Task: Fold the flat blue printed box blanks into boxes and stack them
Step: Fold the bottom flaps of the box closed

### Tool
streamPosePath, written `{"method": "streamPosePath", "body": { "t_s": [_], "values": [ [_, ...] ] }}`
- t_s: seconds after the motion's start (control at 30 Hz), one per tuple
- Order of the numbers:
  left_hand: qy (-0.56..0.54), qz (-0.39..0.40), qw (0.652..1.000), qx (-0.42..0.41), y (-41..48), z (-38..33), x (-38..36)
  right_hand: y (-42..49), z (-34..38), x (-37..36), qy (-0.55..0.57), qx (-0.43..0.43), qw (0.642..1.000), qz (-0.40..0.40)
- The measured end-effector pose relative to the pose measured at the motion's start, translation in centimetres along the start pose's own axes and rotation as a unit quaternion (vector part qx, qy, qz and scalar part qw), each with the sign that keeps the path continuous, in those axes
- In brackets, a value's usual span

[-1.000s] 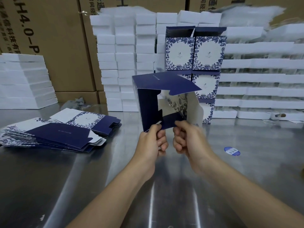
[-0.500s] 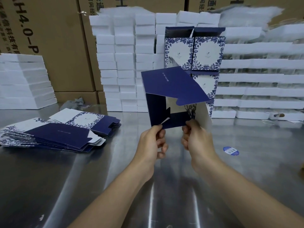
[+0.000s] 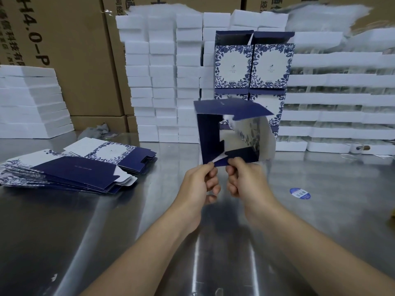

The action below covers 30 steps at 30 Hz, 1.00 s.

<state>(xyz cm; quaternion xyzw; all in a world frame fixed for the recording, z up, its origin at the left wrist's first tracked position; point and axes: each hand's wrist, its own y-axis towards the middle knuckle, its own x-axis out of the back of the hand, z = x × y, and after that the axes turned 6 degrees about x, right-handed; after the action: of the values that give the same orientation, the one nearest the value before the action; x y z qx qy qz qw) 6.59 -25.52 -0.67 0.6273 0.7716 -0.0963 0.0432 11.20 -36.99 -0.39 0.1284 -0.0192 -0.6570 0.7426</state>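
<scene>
A half-opened blue printed box blank (image 3: 208, 135) hangs in the air above the metal table, its navy top flap spread out and its white floral side blurred. My left hand (image 3: 201, 182) pinches its lower left corner. My right hand (image 3: 241, 178) grips the navy bottom flaps beside it. A fanned pile of flat blanks (image 3: 70, 169) lies on the table at the left. Folded boxes (image 3: 252, 67) stand stacked behind the held blank, their top flaps open.
The steel table (image 3: 149, 242) spreads under my arms. White foam blocks (image 3: 162, 77) are stacked at the back, with more (image 3: 30, 103) at the far left and white trays (image 3: 333, 116) at the right. Brown cartons stand behind. A blue round sticker (image 3: 299, 193) lies at the right.
The blank has tilted back and its top flap has levelled out. Both hands have drawn closer together on the bottom flaps, and the right side panel has swung.
</scene>
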Motion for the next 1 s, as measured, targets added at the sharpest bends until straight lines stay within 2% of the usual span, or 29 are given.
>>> {"method": "streamPosePath", "body": {
  "t_s": [0.13,0.27,0.43,0.5,0.6,0.77,0.9,1.0],
  "values": [
    [0.024,0.008,1.000,0.004,0.0,0.2,0.1,0.0,0.0,0.5,-0.035,0.015,0.999,-0.009],
    [0.035,-0.018,0.999,-0.007,0.0,0.1,0.2,0.5,-0.2,0.9,-0.038,0.076,0.996,-0.024],
    [-0.024,-0.095,0.989,-0.110,0.4,-0.4,1.2,0.9,-0.3,2.0,-0.216,0.181,0.959,-0.012],
    [-0.040,-0.100,0.985,-0.132,0.7,-0.5,1.6,0.9,-0.4,2.1,-0.243,0.196,0.950,-0.016],
    [-0.049,-0.109,0.982,-0.144,1.2,-0.2,1.7,1.0,-0.8,2.1,-0.220,0.210,0.953,-0.014],
    [-0.144,-0.028,0.985,-0.086,1.3,-0.2,1.4,0.8,-1.6,2.0,-0.197,0.202,0.959,0.027],
    [-0.139,-0.095,0.982,-0.083,1.7,-0.5,2.0,1.0,-0.7,2.2,-0.149,0.256,0.955,-0.028],
    [-0.158,-0.076,0.979,-0.101,1.6,-0.8,2.4,1.2,0.0,2.6,-0.131,0.275,0.950,-0.062]
  ]
}}
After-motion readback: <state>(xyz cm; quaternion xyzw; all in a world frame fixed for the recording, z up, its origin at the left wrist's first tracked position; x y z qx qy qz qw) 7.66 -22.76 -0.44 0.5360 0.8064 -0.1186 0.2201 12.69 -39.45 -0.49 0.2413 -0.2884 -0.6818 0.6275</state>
